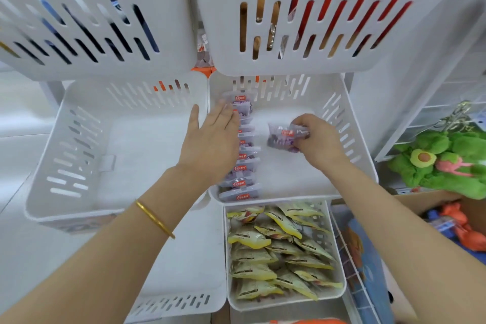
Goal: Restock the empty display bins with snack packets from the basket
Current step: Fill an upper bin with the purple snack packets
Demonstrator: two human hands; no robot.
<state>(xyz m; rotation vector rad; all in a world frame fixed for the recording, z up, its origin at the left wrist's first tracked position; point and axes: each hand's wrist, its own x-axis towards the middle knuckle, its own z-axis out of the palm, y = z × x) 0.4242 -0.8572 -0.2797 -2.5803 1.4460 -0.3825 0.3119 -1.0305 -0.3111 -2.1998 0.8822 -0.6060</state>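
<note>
A row of purple snack packets (246,166) stands on edge along the left wall of the middle right white bin (349,139). My left hand (210,137) lies flat with straight fingers against the top of that row. To the right, my right hand (313,137) pinches a single purple snack packet (284,137) above the bin's bare floor. The middle left bin (52,155) beside it holds nothing. The bin of yellow snack packets (278,252) sits below.
Two upper white bins (289,55) overhang the middle row, holding red, brown and dark items. A green plush toy (441,160) and a cardboard box with orange items (457,221) sit at the right. A wire rack (355,271) runs along the lower right.
</note>
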